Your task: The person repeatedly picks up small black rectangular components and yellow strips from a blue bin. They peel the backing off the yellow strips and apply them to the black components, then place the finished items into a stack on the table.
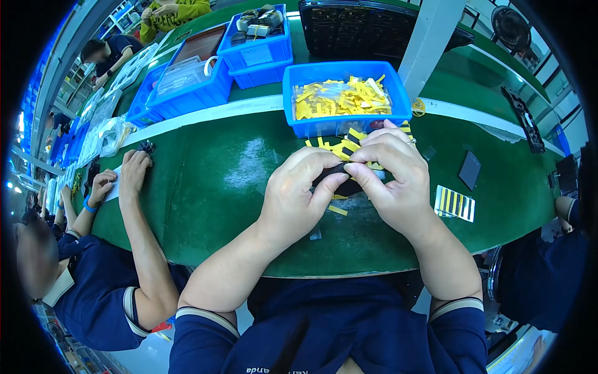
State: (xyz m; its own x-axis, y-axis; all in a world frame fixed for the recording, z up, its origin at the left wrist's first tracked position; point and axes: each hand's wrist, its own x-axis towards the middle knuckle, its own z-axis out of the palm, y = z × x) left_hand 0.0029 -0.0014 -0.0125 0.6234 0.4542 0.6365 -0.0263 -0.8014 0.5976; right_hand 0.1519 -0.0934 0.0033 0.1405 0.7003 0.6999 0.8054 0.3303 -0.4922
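My left hand (299, 190) and my right hand (395, 168) meet over the green table, thumbs and fingertips pinched close together. Between them is a small black piece (332, 173), partly covered by the fingers; its exact kind cannot be made out. Loose yellow strips (339, 148) lie beyond and beneath the hands, and one short yellow strip (338, 210) rests nearer to me. To the right of my right hand lies a card with yellow stripes (455, 204). A flat dark rectangular piece (469, 170) sits a little farther off.
Just past my hands stands a blue bin (349, 127) full of yellow strips. Other blue bins (258, 57) line the back left. A white post (430, 47) rises behind the bin. At the left, a co-worker's hands (132, 172) rest on the table; another person sits at the right edge.
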